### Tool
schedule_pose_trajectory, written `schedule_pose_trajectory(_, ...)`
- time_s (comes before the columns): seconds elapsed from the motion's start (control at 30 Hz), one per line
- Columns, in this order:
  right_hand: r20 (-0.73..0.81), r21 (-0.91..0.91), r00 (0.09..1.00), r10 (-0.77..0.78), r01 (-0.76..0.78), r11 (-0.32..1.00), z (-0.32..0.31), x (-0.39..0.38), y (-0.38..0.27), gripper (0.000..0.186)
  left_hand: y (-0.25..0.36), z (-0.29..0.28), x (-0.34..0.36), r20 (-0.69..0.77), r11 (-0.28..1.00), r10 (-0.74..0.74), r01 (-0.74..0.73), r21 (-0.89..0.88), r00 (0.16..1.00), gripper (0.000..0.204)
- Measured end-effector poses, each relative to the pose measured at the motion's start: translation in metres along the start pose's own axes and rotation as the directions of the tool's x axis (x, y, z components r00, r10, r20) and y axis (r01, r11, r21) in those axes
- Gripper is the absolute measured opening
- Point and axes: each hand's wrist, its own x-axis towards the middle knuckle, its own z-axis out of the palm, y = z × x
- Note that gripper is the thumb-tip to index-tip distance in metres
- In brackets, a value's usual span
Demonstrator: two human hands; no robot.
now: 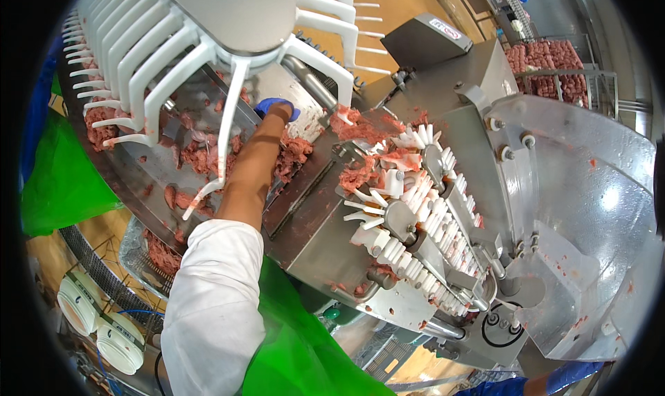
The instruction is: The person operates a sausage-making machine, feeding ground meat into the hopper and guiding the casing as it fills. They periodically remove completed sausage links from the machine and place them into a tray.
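Observation:
My left hand (277,109), in a blue glove, reaches deep into a steel trough (156,205) beside a pale plate (305,122) smeared with meat. Its fingers are mostly hidden beyond the wrist, so their pose cannot be told. Shreds of raw red meat (201,157) lie left of my forearm, and another clump of raw meat (294,153) sits just right of it. Over the trough hangs a rotor with long curved white tines (156,91), one of which comes down close to my forearm. My right hand does not show.
To the right stands a mechanism of white toothed wheels (409,209), clogged with meat, beside a clear guard (589,160). A basket of meat (163,250) sits lower left. At the lower right rim, a blue-gloved hand (571,375) seems to be another person's.

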Motion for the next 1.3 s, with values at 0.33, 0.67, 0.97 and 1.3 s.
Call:
schedule_pose_trajectory(0.33, -0.007, -0.001, 1.000, 0.026, -0.026, 1.000, 0.004, 0.002, -0.007, 0.029, 0.028, 0.028, 0.017, 0.473, 0.974, 0.099, 0.011, -0.225, 0.875, 0.062)
schedule_pose_trajectory(0.67, -0.019, 0.009, 0.999, 0.028, -0.028, 1.000, -0.002, 0.002, -0.008, 0.029, 0.042, 0.007, -0.020, 0.541, 0.949, 0.263, -0.112, -0.295, 0.799, 0.057)
schedule_pose_trajectory(0.97, -0.020, 0.001, 1.000, 0.011, -0.011, 1.000, -0.002, 0.012, -0.006, 0.030, -0.096, 0.018, -0.173, 0.377, 0.811, 0.386, -0.115, -0.573, 0.842, 0.064)
schedule_pose_trajectory(1.3, -0.027, 0.026, 1.000, 0.015, -0.014, 1.000, 0.001, 0.012, -0.011, 0.030, -0.013, -0.011, -0.165, -0.204, 0.954, 0.203, -0.240, -0.179, 0.958, 0.043)
